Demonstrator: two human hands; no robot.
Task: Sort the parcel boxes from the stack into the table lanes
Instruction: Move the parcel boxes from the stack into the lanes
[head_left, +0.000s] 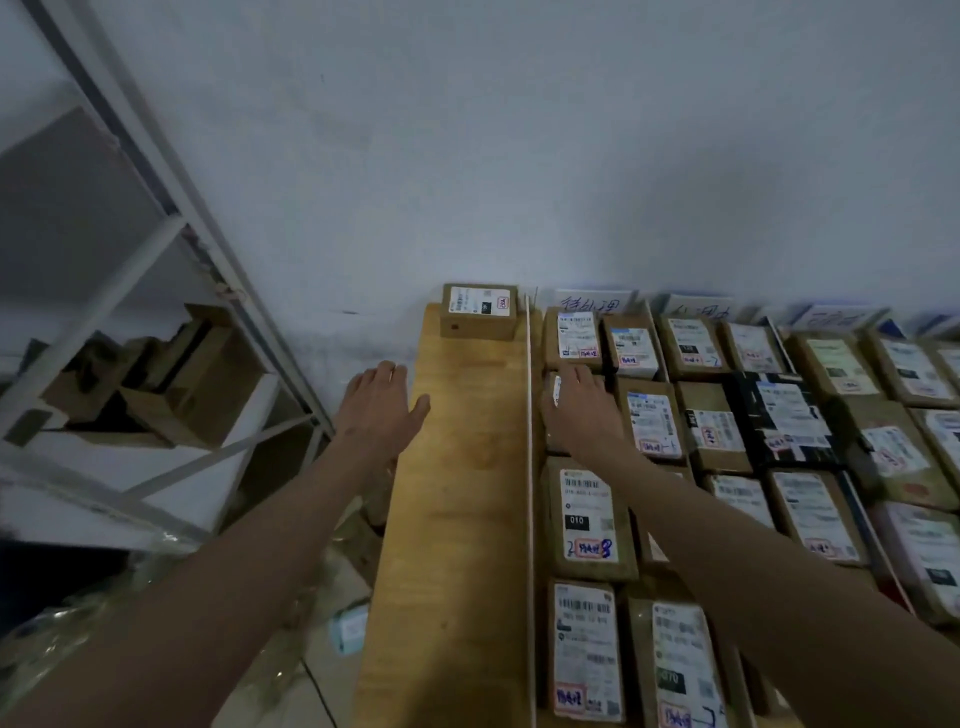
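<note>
The right hand (579, 410) lies palm-down, fingers fairly straight, on a cardboard parcel (551, 387) in the second lane; whether it grips it is unclear. The left hand (382, 402) hangs flat and empty over the wooden table's (457, 519) left edge. One labelled box (479, 310) sits alone at the far end of the left lane, beyond the white divider strip (530, 467)

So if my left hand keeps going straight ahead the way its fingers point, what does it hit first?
Probably nothing on the table: the left hand points past the table's left edge toward the wall; depth is unclear.
</note>
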